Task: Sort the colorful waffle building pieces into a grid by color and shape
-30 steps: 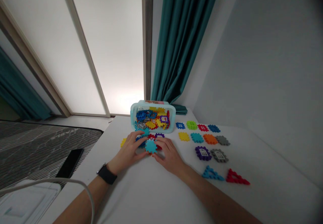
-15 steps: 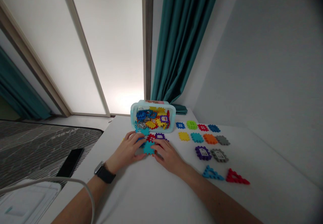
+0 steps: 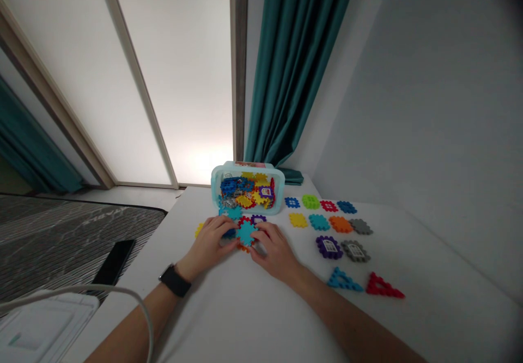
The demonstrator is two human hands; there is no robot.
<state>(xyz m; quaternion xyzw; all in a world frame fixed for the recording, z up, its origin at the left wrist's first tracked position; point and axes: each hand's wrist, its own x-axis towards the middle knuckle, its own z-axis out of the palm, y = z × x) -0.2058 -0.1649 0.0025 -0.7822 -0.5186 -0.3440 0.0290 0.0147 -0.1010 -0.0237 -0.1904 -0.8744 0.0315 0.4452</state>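
Observation:
A light blue toothed piece lies between my two hands, over red and orange pieces. My left hand, with a dark watch on its wrist, has curled fingers around a dark blue piece and the light blue one's left side. From the right, my right hand pinches the light blue piece's edge. Behind them are a purple window piece and another light blue piece. A yellow piece shows beyond my left fingers. How the pieces join under my fingers is hidden.
A pale blue bin of mixed pieces stands at the back of the white table. Several loose coloured pieces lie in rows on the right, with a blue triangle and a red triangle nearer. A white cable arches at the lower left.
The light blue piece has moved slightly up and to the right with my hands, and turned. More of the orange piece shows below it, and the yellow piece at left is more visible.

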